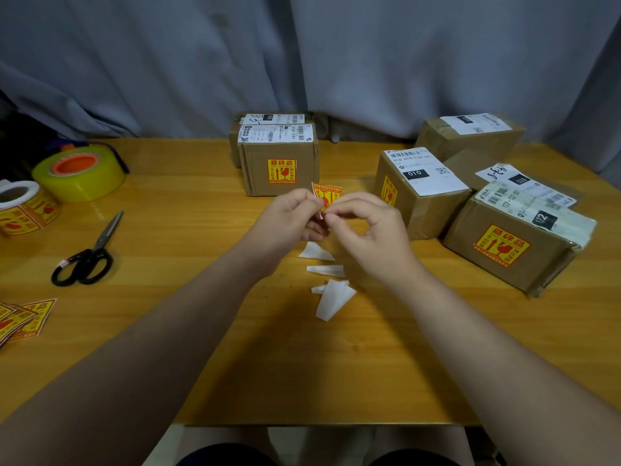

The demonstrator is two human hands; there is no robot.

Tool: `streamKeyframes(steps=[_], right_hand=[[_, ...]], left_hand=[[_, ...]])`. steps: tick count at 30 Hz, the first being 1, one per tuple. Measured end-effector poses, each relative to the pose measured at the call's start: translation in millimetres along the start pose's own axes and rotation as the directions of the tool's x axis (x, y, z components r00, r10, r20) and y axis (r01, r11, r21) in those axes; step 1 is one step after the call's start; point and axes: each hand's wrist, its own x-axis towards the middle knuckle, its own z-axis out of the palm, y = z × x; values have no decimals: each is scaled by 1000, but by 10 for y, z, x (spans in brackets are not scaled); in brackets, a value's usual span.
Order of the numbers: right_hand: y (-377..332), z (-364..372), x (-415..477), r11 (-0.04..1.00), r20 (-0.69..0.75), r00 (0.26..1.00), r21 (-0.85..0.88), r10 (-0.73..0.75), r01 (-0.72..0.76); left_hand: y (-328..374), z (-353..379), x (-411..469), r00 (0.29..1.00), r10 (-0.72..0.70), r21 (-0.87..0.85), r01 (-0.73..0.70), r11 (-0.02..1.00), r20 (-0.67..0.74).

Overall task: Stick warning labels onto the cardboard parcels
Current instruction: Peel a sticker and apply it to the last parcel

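A yellow and red warning label is held up over the middle of the wooden table. My left hand pinches its lower left edge and my right hand pinches it beside that, fingertips nearly touching. Behind the hands stands a cardboard parcel with a warning label on its front. To the right, a parcel has a label on its side and a nearer parcel has one on its front. Two more parcels lie behind them, no warning label visible.
White backing scraps lie on the table below my hands. At the left are a roll of warning labels, a yellow tape roll, black scissors and cut loose labels. A grey curtain hangs behind.
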Motion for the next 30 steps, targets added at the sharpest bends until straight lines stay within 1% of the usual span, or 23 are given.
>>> streamKeyframes(steps=[1,2,3,4,5,6,7,8,10,12,18,23,30], right_hand=[[-15,10,3,998,-46,997,-2,57,-57],[-15,22,10,987,-103,982,27,161,-159],[-38,25,23,944,-135,937,115,323,-309],[-81,26,49,845,-101,860,278,499,-458],[-102,28,72,716,-17,789,434,614,-548],[-106,27,86,606,71,753,546,654,-578],[-111,19,88,587,103,755,564,648,-581],[-116,5,87,614,98,768,540,633,-575],[-117,-25,75,688,69,804,476,591,-547],[-97,-52,72,730,86,821,412,565,-545],[-96,-119,116,807,199,843,246,499,-536],[-123,-162,142,799,250,833,248,494,-548],[-116,-192,152,804,271,829,229,489,-549]], left_hand=[[-12,-7,-8,1000,19,11,-19,1000,7],[-22,-15,-21,999,42,22,-43,999,21],[-28,-25,-38,997,62,40,-63,997,41],[-34,-31,-54,995,77,68,-81,994,64],[-37,-35,-71,993,87,105,-96,990,86],[-44,-37,-82,991,94,144,-107,984,95],[-46,-42,-91,991,100,173,-114,978,86],[-47,-52,-93,993,106,187,-114,976,55],[-38,-96,-94,993,111,158,-104,982,-34],[-26,-160,-88,991,110,128,-100,987,-77],[5,-222,-73,997,77,183,-70,981,-32],[29,-223,-74,998,69,199,-69,978,6],[57,-208,-80,998,63,215,-64,974,14]])
